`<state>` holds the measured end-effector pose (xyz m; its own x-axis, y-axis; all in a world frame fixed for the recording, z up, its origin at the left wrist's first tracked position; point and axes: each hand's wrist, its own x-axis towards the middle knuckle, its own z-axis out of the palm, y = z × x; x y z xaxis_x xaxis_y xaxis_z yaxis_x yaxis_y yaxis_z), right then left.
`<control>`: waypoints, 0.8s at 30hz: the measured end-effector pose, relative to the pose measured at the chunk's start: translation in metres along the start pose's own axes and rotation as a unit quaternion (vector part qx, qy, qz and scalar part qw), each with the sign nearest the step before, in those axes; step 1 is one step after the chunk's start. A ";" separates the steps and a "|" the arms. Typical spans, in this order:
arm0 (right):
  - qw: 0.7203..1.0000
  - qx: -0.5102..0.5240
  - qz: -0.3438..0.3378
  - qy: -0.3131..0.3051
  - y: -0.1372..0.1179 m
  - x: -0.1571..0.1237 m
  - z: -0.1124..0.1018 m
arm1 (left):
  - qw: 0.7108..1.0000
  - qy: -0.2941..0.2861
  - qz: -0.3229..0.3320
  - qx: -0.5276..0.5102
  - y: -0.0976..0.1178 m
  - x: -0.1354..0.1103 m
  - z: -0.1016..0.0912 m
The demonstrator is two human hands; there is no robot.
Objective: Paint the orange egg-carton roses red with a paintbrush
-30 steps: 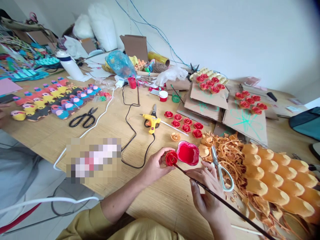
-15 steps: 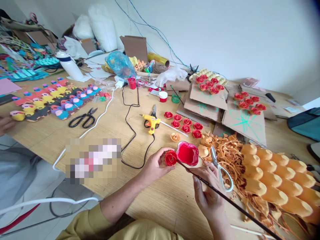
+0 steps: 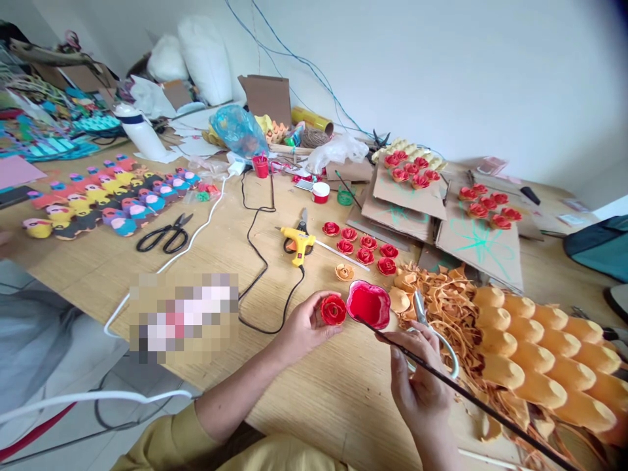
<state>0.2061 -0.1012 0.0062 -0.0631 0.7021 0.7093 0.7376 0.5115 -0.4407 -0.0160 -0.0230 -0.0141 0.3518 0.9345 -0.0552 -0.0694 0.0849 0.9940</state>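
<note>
Between the fingers and thumb of my left hand (image 3: 305, 330) is a red-painted paper rose (image 3: 333, 310), its open top turned toward me. My right hand (image 3: 424, 386) grips a long dark paintbrush (image 3: 441, 373), whose tip reaches over the near rim of a small dish of red paint (image 3: 369, 305). The dish sits right beside the rose. Beyond it stand several finished red roses (image 3: 366, 256) and one unpainted tan rose (image 3: 344, 272). Scissors with pale handles (image 3: 449, 356) lie partly behind my right hand.
Orange egg-carton cups (image 3: 534, 347) and a heap of trimmings (image 3: 441, 294) fill the right side. A yellow glue gun (image 3: 297, 245) with its cord lies ahead. Black-handled scissors (image 3: 164, 235) and painted carton figures (image 3: 98, 203) are left. Cardboard sheets (image 3: 407, 203) hold more roses.
The brush tip has moved right, from beside the rose to the paint dish, and my right hand has shifted slightly right. The rose in my left hand has turned a little toward me.
</note>
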 end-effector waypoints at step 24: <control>0.989 -0.142 0.027 -0.036 0.018 0.004 -0.004 | 0.999 -0.014 -0.017 -0.027 0.008 -0.001 0.001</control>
<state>0.2213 -0.0908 0.0035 -0.0595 0.7636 0.6430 0.8998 0.3199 -0.2966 -0.0161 -0.0237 -0.0057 0.3812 0.9205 -0.0860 -0.1065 0.1361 0.9850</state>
